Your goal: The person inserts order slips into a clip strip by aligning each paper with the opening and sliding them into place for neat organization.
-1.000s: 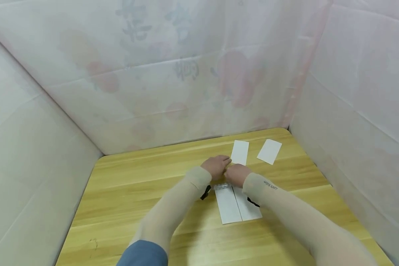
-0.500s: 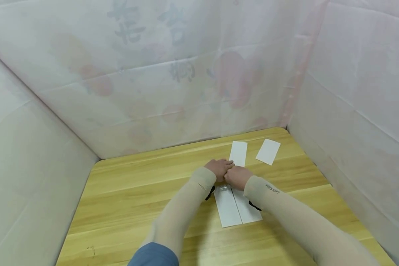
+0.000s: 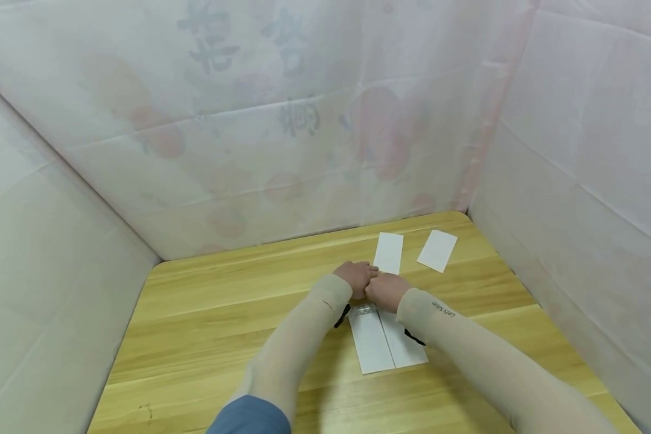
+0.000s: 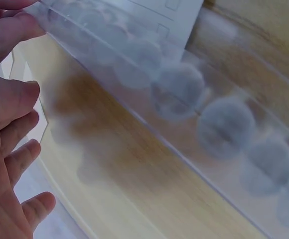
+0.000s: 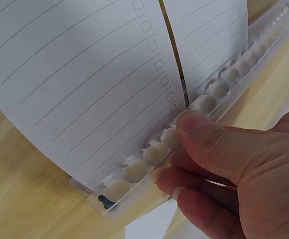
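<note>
A clear plastic strip (image 5: pixel 157 154) with a row of round, frosted bead-like shapes lies across the ends of two side-by-side white sheets (image 3: pixel 372 343), printed with lines and small checkboxes. My right hand (image 3: pixel 389 292) pinches the strip between thumb and fingers, near the gap between the sheets. A small dark green piece shows at the strip's near end in the right wrist view. My left hand (image 3: pixel 355 277) is right beside the right one. In the left wrist view its fingers (image 4: pixel 22 159) are spread and loosely bent beside the strip; finger contact at the strip's far end is partly cut off.
Two loose white cards, a nearer card (image 3: pixel 389 252) just beyond the hands and a farther card (image 3: pixel 437 251) to its right, lie on the wood-grain table (image 3: pixel 206 319). Fabric-covered walls (image 3: pixel 239 163) rise behind the table and on both sides.
My left hand has shifted slightly right and nearer, closer against the right hand. The right hand stays almost in place on the strip. The cards have not moved.
</note>
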A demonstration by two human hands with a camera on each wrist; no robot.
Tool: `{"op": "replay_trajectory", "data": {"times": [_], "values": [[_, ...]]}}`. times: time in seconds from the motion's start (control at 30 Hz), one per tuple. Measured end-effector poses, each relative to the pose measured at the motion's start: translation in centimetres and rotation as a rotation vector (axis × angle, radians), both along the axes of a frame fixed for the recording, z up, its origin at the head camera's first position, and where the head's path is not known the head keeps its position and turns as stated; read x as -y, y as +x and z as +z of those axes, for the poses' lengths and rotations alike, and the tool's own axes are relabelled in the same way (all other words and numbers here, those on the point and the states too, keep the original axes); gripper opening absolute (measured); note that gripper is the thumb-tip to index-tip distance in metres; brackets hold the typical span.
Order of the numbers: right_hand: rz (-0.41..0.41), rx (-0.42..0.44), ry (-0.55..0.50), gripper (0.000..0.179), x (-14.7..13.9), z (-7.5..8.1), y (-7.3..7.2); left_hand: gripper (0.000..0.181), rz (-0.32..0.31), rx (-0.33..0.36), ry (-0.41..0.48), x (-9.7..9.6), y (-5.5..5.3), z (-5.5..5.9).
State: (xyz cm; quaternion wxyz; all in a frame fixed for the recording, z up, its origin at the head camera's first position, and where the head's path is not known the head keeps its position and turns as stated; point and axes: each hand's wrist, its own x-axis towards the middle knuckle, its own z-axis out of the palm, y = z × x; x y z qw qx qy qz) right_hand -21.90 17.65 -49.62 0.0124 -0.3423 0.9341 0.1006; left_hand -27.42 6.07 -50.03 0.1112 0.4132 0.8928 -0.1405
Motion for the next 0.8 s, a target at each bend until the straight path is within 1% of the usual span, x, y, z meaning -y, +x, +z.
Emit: {"op": "replay_trajectory", "data": {"times": [0.1,0.13,0.23,0.3,0.4,0.53,0.6,0.7,0.8], "values": [[0.051,-0.011,-0.048,0.008,-0.8,0.3,0.3,0.055,-0.001,0.027,0.015,-0.2,0.0,0.0],[0.048,-0.006,-0.056,0.009,-0.9,0.3,0.4,0.055,0.003,0.039,0.022,-0.2,0.1,0.0],[0.025,0.006,-0.034,0.011,-0.8,0.2,0.5,0.054,0.016,0.066,0.043,-0.4,0.2,-0.3],[0.008,0.007,-0.021,0.011,-0.8,0.1,0.5,0.054,0.003,0.049,0.040,-0.5,0.2,-0.6],[-0.002,-0.006,-0.010,0.011,-0.8,-0.1,0.4,0.051,-0.038,-0.008,0.031,-0.6,0.1,-0.9],[0.015,-0.020,0.005,0.010,-0.7,0.0,0.3,0.044,-0.078,-0.080,0.001,-0.5,0.2,-0.8],[0.025,-0.028,0.011,0.010,-0.6,0.1,0.3,0.041,-0.085,-0.097,-0.008,-0.5,0.2,-0.7],[0.038,-0.040,0.008,0.010,-0.3,0.3,0.3,0.041,-0.076,-0.103,-0.004,-0.2,0.3,-0.4],[0.033,-0.036,0.009,0.010,0.0,0.5,0.4,0.038,-0.077,-0.095,0.013,0.2,0.2,-0.7]]}}
